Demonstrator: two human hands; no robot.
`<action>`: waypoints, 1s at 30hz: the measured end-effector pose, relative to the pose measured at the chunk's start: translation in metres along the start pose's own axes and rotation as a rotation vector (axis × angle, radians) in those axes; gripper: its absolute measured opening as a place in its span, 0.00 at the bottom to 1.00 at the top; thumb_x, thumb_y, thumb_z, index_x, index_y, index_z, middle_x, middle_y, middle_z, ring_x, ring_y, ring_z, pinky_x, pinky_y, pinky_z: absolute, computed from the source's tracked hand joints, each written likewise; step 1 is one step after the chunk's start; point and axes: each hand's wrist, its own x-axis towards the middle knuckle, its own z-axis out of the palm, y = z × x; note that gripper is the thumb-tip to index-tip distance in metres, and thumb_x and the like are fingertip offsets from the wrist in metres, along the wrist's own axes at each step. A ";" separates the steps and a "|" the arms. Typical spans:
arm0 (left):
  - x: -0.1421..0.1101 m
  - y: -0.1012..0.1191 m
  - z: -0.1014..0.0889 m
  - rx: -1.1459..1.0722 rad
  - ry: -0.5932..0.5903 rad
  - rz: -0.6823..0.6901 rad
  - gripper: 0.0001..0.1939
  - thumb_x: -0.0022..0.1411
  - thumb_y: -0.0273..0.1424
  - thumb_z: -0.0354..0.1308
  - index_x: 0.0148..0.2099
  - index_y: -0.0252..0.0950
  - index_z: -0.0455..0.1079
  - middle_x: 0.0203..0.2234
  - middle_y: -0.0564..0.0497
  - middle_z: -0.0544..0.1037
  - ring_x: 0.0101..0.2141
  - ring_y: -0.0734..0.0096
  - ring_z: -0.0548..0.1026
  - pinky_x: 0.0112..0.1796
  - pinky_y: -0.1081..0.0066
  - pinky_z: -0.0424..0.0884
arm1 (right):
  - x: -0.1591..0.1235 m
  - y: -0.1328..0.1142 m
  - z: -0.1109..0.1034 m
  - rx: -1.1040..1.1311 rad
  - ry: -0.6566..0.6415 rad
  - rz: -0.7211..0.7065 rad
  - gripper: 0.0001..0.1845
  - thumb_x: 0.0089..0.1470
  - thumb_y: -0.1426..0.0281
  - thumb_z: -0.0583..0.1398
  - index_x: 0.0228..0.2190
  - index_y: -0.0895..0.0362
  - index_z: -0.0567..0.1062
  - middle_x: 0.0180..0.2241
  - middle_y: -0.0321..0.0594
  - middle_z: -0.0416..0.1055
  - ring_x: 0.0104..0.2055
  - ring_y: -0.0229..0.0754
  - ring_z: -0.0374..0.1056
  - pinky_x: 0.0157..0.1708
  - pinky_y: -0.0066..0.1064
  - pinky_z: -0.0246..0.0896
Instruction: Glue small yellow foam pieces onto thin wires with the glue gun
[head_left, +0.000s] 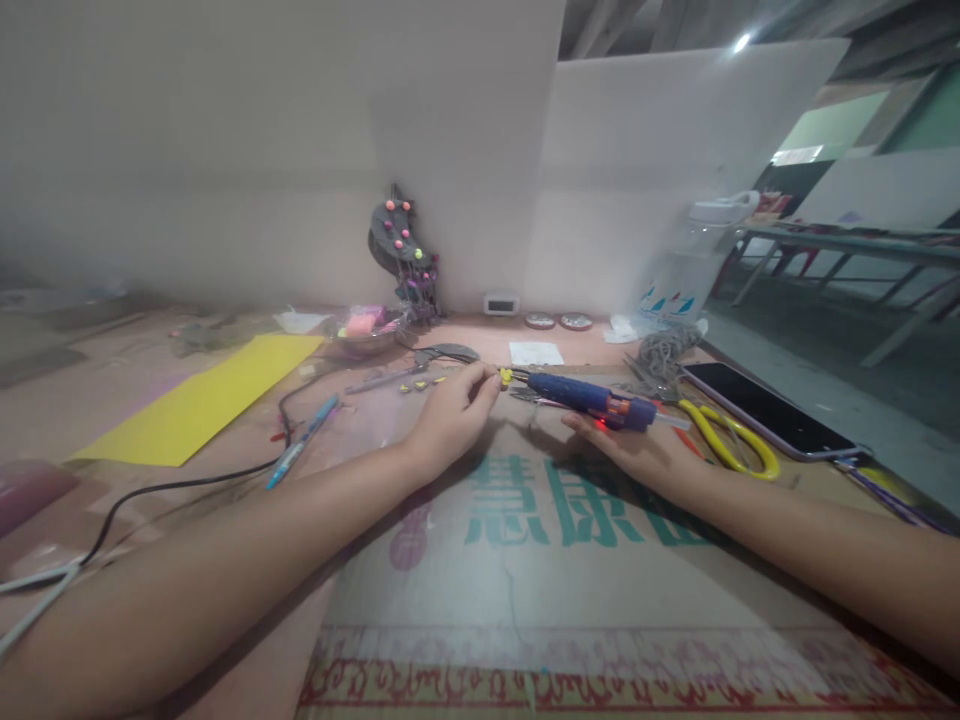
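Note:
Between the thumb and fingertips of my left hand (pixel 459 408) is a small yellow piece (pixel 506 376), its exact kind too small to make out. My right hand (pixel 637 450) grips a blue hot glue gun (pixel 570 392) with a glowing red light and a clear glue stick at its rear. The gun's nozzle points left, close to the yellow piece; whether they touch I cannot tell. Several little yellow pieces (pixel 420 385) lie in a row just left of my left hand. Under both hands is a cardboard sheet (pixel 570 600) with green characters.
Yellow-handled scissors (pixel 731 440) and a phone (pixel 772 408) lie at the right. A yellow sheet (pixel 202 400), a blue pen (pixel 304 440) and a black cable (pixel 180 485) are at the left. Behind stand a grey crescent ornament (pixel 397 235), a bowl (pixel 367 340) and a water bottle (pixel 686 260).

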 end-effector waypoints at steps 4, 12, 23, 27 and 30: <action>0.000 0.000 0.000 0.012 -0.004 -0.002 0.12 0.68 0.33 0.46 0.32 0.36 0.64 0.26 0.54 0.68 0.30 0.70 0.66 0.33 0.72 0.61 | 0.001 -0.001 -0.002 -0.054 -0.003 0.000 0.14 0.49 0.58 0.60 0.38 0.48 0.78 0.35 0.42 0.78 0.48 0.58 0.70 0.47 0.50 0.72; 0.001 -0.003 0.002 0.006 -0.011 -0.024 0.12 0.67 0.33 0.46 0.31 0.36 0.63 0.26 0.54 0.68 0.30 0.71 0.67 0.33 0.72 0.61 | -0.001 0.000 -0.004 -0.142 -0.002 0.050 0.12 0.49 0.56 0.61 0.27 0.51 0.77 0.28 0.42 0.76 0.37 0.56 0.73 0.42 0.51 0.72; 0.000 -0.003 0.002 0.045 -0.023 0.001 0.11 0.66 0.32 0.47 0.32 0.36 0.65 0.26 0.53 0.71 0.31 0.69 0.69 0.33 0.71 0.62 | 0.003 -0.021 -0.001 -0.052 -0.049 0.019 0.17 0.48 0.52 0.59 0.21 0.52 0.70 0.24 0.40 0.72 0.30 0.49 0.71 0.34 0.41 0.72; 0.000 -0.002 0.002 0.052 -0.022 0.013 0.11 0.67 0.32 0.47 0.33 0.36 0.65 0.27 0.53 0.72 0.31 0.69 0.69 0.34 0.70 0.62 | 0.002 -0.019 0.000 -0.020 -0.035 0.027 0.16 0.47 0.52 0.60 0.24 0.52 0.71 0.26 0.41 0.73 0.33 0.51 0.72 0.35 0.42 0.73; 0.000 -0.001 0.002 0.060 -0.019 0.020 0.11 0.67 0.32 0.47 0.33 0.36 0.66 0.28 0.52 0.73 0.32 0.69 0.70 0.34 0.70 0.62 | 0.002 -0.019 0.000 -0.008 -0.038 0.048 0.15 0.47 0.53 0.60 0.27 0.52 0.72 0.29 0.42 0.74 0.37 0.54 0.73 0.37 0.43 0.73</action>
